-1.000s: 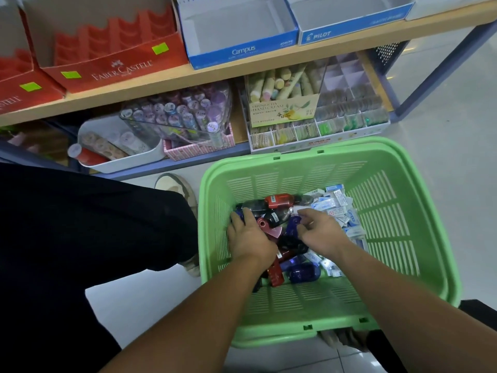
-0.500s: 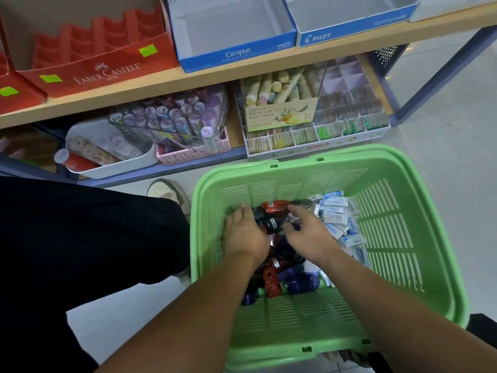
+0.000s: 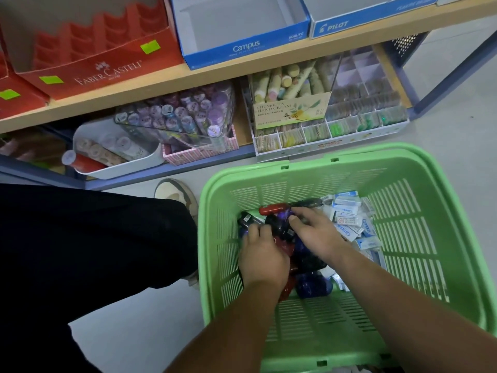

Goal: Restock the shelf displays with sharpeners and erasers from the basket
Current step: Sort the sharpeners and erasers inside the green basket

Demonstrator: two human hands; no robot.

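1. Left hand is nearest, knuckles up, fingers curled down into the sharpeners heaped on the basket floor. Can't tell if it's really got one.
2. Right hand lies just beyond, fingers fairly straight and spread on top of the same heap, holding nothing I can see.
3. Sharpeners look like small hard plastic shells: light, stiff and smooth, so I'd guess they slip and roll. Best pinched across the flat sides, or scooped between both hands.
4. Erasers sit just right of the right hand, touching the heap. Sleeved blocks, light and grippy, easy to take by the long edges.
5. Further off, the shelf carries a red box and a blue box, well apart from both hands.
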